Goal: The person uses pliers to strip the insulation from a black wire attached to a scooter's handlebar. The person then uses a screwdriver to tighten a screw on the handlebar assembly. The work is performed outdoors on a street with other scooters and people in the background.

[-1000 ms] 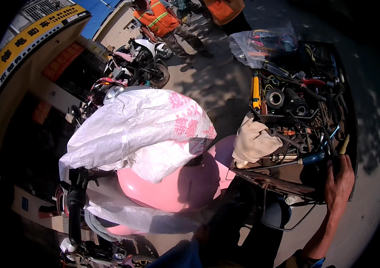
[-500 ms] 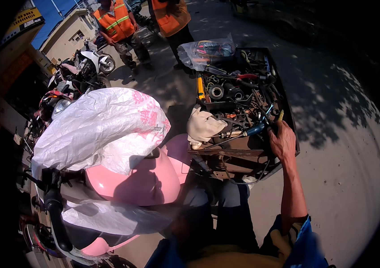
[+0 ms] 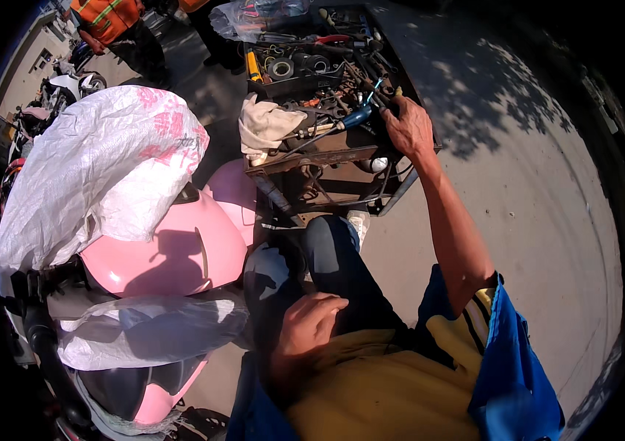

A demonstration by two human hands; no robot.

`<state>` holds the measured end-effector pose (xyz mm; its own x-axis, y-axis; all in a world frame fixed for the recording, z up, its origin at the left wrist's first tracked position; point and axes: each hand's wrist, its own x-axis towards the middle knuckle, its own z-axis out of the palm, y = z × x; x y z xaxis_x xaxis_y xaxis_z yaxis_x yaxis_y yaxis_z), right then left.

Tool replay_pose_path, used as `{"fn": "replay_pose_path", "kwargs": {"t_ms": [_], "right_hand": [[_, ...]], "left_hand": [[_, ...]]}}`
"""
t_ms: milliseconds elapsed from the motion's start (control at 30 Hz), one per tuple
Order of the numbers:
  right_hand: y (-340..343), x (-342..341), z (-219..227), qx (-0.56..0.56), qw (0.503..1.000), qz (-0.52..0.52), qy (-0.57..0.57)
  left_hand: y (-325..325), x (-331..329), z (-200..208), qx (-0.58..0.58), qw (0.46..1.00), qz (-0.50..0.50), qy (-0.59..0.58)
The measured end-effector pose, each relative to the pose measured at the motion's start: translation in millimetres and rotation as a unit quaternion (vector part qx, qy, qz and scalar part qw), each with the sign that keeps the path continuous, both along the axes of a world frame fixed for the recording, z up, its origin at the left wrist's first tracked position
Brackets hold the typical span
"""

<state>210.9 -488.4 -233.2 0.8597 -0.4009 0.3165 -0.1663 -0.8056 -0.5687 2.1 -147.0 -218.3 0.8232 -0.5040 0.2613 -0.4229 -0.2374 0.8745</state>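
My right hand (image 3: pixel 409 128) reaches over the near right corner of a metal tool tray (image 3: pixel 320 156). Its fingers are bent in among the tools and closed around something slim and dark; a yellowish tip shows beside them, but the kind is hidden. Just left of these fingers lies a screwdriver with a blue handle (image 3: pixel 356 117). My left hand (image 3: pixel 311 323) is drawn back over my lap, fingers curled together, with nothing visible in it. A cream cloth (image 3: pixel 267 126) rests at the tray's near left corner.
Rolls of black tape (image 3: pixel 281 69), wrenches and a yellow-handled cutter (image 3: pixel 253 66) fill the tray. To the left stands a pink scooter (image 3: pixel 180 246), partly under a white woven sack (image 3: pixel 99 169). A person in an orange vest (image 3: pixel 110 22) stands beyond.
My left hand has come into clear view over my lap. The view has shifted, so tray and scooter sit higher and further left. My right hand stays at the tray's near right corner.
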Motion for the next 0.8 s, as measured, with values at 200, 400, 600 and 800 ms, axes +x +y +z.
{"fn": "replay_pose_path", "kwargs": {"t_ms": [200,400,600,800], "right_hand": [[-17.5,3.2,-12.7,-0.037,0.999,-0.029,0.025],[-19.1,7.2,-17.1,-0.032,0.999,-0.022,0.014],[-14.5,6.1,-8.0,-0.039,0.999,-0.019,0.019],[-10.9,2.4,-10.0,-0.008,0.999,-0.033,0.024]], "left_hand": [[-28.7,-10.1,127.1,-0.267,0.931,-0.247,-0.042],[-32.6,-13.5,125.6,-0.43,0.865,-0.239,-0.104],[-38.8,-17.7,124.6,-0.486,0.85,-0.175,-0.101],[-32.6,-1.5,123.9,-0.453,0.857,-0.149,-0.196]]}}
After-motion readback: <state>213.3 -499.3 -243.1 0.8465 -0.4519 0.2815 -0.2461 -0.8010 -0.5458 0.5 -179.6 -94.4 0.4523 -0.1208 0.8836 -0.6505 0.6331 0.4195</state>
